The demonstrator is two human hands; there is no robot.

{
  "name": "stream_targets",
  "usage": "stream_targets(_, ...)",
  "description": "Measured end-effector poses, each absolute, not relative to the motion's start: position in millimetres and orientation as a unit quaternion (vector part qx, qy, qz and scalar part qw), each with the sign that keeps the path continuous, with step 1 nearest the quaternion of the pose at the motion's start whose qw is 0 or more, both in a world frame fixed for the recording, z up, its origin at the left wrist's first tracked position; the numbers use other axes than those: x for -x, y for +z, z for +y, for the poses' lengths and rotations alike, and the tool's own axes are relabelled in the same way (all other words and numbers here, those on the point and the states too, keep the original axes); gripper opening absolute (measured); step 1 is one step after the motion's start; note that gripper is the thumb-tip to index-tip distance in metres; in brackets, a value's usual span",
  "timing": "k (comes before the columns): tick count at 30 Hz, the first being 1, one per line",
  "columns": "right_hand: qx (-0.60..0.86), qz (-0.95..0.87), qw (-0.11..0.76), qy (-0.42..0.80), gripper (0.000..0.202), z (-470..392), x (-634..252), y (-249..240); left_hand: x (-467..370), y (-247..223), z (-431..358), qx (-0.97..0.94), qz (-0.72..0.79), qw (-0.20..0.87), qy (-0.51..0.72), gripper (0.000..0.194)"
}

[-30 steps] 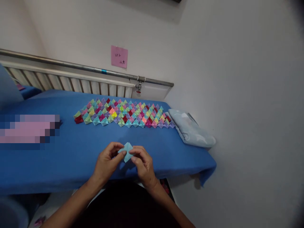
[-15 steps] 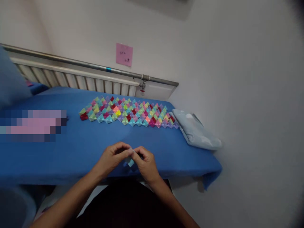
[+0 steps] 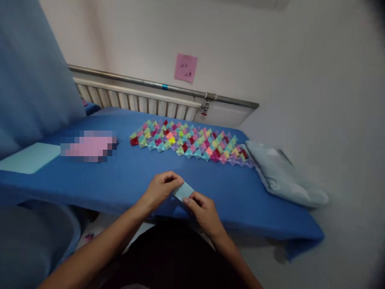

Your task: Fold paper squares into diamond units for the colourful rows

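A small light-blue piece of paper (image 3: 184, 191) is stretched flat between my two hands, above the front part of the blue-covered table. My left hand (image 3: 164, 188) pinches its upper left corner between thumb and fingers. At the lower right corner, my right hand (image 3: 203, 208) grips it the same way. Beyond the hands lie rows of folded paper pieces (image 3: 192, 141) in many colours, set close together in a slanted band.
The blue cloth (image 3: 126, 184) hangs over the table's front edge. A folded pale-blue bundle (image 3: 279, 174) lies at the right end. To the left are a pale-blue sheet (image 3: 30, 158) and a blurred-out pink item (image 3: 90, 146). A radiator (image 3: 144, 102) and pipe run along the wall.
The paper, mostly hidden and small between the fingers before, is now spread out flat. My hands have moved apart. The view has turned left, showing the pale-blue sheet and more curtain.
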State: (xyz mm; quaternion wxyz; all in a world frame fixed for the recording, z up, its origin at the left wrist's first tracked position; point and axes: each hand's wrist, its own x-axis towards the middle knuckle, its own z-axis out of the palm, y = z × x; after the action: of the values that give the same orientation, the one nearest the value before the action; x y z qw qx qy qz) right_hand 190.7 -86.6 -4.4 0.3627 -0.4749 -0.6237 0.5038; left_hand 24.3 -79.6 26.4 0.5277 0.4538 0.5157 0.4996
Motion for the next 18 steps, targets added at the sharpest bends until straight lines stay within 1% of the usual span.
stream_targets(6, 0.467, -0.562, 0.355, 0.583, 0.025, -85, -189, -6, -29, 23, -77, -0.447, 0.534, 0.520, 0.494, 0.031)
stream_targets(11, 0.467, -0.550, 0.365, 0.589, 0.024, -85, -189, -8, -35, 21, -75, -0.422, 0.554, 0.510, 0.504, 0.034)
stream_targets(15, 0.472, -0.521, 0.348, 0.620, 0.027, -85, -190, -11, -38, 17, -73, -0.395, 0.557, 0.530, 0.503, 0.038)
stream_targets(18, 0.469, -0.517, 0.354, 0.622, 0.028, -87, -190, -13, -38, 15, -76, -0.388, 0.548, 0.548, 0.499, 0.041)
